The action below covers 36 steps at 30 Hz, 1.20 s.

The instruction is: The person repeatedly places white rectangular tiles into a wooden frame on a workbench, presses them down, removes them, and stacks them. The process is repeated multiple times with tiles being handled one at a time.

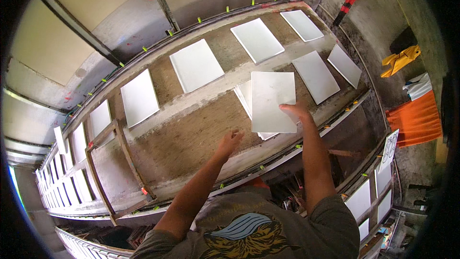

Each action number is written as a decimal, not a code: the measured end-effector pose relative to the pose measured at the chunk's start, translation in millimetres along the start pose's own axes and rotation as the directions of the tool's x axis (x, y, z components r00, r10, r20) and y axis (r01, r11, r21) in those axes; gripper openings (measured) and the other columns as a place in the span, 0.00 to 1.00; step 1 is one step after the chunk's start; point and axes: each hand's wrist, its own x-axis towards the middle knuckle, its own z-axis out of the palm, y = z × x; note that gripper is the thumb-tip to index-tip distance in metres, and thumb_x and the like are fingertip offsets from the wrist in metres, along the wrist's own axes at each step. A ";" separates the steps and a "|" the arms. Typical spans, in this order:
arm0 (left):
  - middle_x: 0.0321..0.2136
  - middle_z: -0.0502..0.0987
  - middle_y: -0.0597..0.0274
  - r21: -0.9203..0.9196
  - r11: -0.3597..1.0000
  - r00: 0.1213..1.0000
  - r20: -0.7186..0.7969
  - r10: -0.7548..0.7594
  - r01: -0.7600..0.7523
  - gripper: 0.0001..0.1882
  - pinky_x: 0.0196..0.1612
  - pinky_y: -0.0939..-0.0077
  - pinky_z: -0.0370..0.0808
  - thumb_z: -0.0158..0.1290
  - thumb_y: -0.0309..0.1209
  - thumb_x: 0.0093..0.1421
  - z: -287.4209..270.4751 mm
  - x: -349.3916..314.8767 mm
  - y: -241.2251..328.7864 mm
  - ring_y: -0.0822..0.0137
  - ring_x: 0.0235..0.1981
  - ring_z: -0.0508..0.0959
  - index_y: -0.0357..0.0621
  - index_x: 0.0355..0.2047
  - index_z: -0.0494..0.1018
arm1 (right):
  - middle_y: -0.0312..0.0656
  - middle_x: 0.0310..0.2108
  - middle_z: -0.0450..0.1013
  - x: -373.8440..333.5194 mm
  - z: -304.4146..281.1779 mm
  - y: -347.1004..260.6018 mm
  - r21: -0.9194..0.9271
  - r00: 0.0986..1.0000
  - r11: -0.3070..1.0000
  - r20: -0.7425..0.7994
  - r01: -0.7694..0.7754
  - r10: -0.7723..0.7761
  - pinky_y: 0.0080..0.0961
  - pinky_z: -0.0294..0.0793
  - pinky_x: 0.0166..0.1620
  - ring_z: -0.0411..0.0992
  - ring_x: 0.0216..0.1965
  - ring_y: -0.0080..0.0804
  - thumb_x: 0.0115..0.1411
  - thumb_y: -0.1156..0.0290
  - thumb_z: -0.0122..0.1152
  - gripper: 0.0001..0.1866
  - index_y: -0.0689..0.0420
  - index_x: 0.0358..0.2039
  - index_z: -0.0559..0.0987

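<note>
My right hand [297, 111] grips a white rectangular sheet [273, 96] by its right edge, thumb on top and the other fingers mostly hidden beneath. Below that sheet lies a stack of similar white sheets [244, 97], its left and lower edges peeking out at a slant. My left hand [232, 142] hovers just left of the stack, apart from it, fingers curled and nothing visible in them. Both hands are over a long brown-and-grey worktable [191, 129].
More white sheets [196, 65] lie spaced in two rows along the table. A wooden frame [122, 163] stands at the left. Yellow-green clips [227, 9] line the edges. An orange cloth [416, 120] hangs right. Another table with white sheets [359, 200] is at lower right.
</note>
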 end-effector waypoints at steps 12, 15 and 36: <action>0.54 0.75 0.49 -0.503 0.861 0.937 0.262 0.233 -0.074 0.34 0.55 0.49 0.75 0.58 0.48 0.61 41.5 46.3 11.4 0.51 0.55 0.76 0.38 0.61 0.67 | 0.48 0.51 0.75 -61.0 23.8 23.3 0.067 0.912 0.913 -0.110 0.402 -0.394 0.37 0.72 0.56 0.74 0.52 0.40 0.46 0.60 0.82 0.44 0.62 0.60 0.70; 0.54 0.75 0.48 -0.485 0.873 0.963 0.206 0.174 -0.054 0.35 0.53 0.51 0.76 0.61 0.44 0.58 43.2 42.7 26.6 0.50 0.52 0.77 0.37 0.61 0.67 | 0.55 0.52 0.76 -51.0 9.9 21.2 -0.002 0.924 0.931 -0.127 0.364 -0.361 0.41 0.72 0.58 0.75 0.54 0.48 0.47 0.47 0.78 0.46 0.65 0.57 0.73; 0.58 0.72 0.43 -0.618 0.780 0.994 -0.023 0.108 -0.099 0.40 0.54 0.51 0.76 0.58 0.45 0.58 219.8 155.5 104.3 0.48 0.54 0.77 0.31 0.64 0.62 | 0.60 0.56 0.71 134.6 -270.4 41.0 -0.421 0.837 0.907 -0.499 -0.008 -0.224 0.52 0.70 0.58 0.70 0.58 0.57 0.48 0.39 0.73 0.49 0.56 0.63 0.67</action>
